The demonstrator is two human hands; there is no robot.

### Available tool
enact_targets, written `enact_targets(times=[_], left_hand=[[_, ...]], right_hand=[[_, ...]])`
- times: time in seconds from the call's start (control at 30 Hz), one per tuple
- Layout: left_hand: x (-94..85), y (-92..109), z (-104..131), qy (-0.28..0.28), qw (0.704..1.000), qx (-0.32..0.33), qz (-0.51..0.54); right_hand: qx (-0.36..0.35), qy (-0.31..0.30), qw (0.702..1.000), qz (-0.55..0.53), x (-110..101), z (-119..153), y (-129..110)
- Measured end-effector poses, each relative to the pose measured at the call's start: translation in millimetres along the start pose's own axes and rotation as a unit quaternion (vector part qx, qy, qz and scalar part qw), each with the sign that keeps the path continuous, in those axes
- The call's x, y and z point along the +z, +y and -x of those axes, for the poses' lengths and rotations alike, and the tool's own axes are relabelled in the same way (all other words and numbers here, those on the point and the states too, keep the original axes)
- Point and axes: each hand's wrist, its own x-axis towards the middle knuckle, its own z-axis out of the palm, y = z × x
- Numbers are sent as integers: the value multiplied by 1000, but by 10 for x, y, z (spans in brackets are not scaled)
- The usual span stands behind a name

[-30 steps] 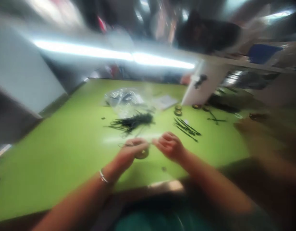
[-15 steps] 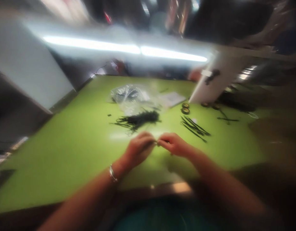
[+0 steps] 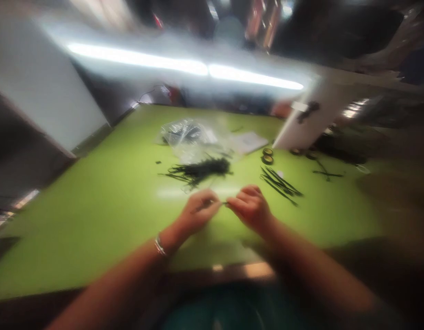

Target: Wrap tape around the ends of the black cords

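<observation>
Over the green table (image 3: 105, 215), my left hand (image 3: 198, 211) and my right hand (image 3: 251, 206) face each other with fingertips nearly meeting. Both are closed in a pinch on a thin dark cord (image 3: 224, 203), of which only a short piece shows between them. A silvery bracelet (image 3: 159, 245) circles my left wrist. Just beyond my hands lies a tangled pile of black cords (image 3: 205, 170). Several black cords (image 3: 280, 184) lie roughly side by side to the right of my right hand.
Behind the pile rests a clear plastic bag (image 3: 184, 133) with dark things inside, beside a pale flat sheet or packet (image 3: 250, 141). Two black-and-yellow rolls (image 3: 267, 156) sit near a white upright panel (image 3: 298, 123). Crossed dark strips (image 3: 327, 173) lie farther right. A lit tube lamp (image 3: 139, 59) spans the back.
My right hand has turned, its fingers now curled more upright. My left fingers have shifted slightly, and the short piece of cord stays between both hands. The view has moved a little.
</observation>
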Motion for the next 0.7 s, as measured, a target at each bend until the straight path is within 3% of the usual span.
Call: enact_targets(times=[0.1, 0.23, 0.3, 0.37, 0.5, 0.6, 0.7], left_hand=[[8, -27, 13, 33, 986, 116, -117], [27, -60, 55, 12, 964, 183, -191], [34, -58, 56, 2, 961, 201, -191], [37, -39, 38, -2, 966, 204, -158], [13, 17, -15, -9, 987, 145, -69], [-26, 49, -22, -36, 998, 26, 43], [-44, 72, -5, -75, 983, -79, 151]], right_hand=[[109, -56, 981, -151, -44, -94, -31], [186, -198, 923, -274, -73, -144, -75], [204, -200, 910, -300, -71, -118, -85], [191, -157, 928, -279, -80, -77, -83], [57, -72, 994, -52, -138, -3, -46], [-17, -37, 997, 64, -176, 39, 0], [-36, -13, 995, 88, -169, 84, 33]])
